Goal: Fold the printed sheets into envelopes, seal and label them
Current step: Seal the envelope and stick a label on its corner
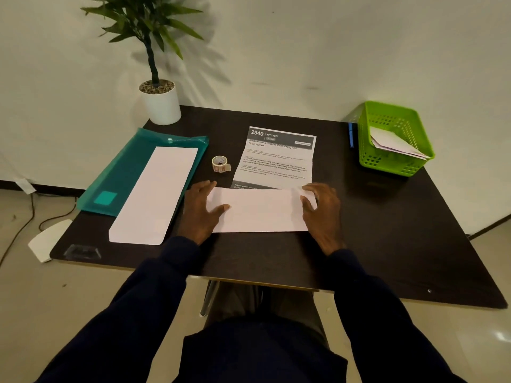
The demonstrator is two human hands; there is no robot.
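A printed sheet (276, 161) headed "2940 KITCHEN" lies in the middle of the dark table (387, 230). Its near third is folded up over the print, blank side up. My left hand (200, 210) presses flat on the left end of that folded flap, fingers spread. My right hand (322, 210) holds the flap's right end, thumb and fingers on the paper's edge. A stack of white envelopes (154, 197) lies to the left, partly on a teal plastic folder (121, 175). A small roll of stickers (220, 163) stands between the folder and the sheet.
A green plastic basket (395, 161) holding folded white papers sits at the back right, with a blue pen (351, 136) beside it. A potted plant (160, 100) stands at the table's back left corner. A white object (47, 240) lies off the left edge.
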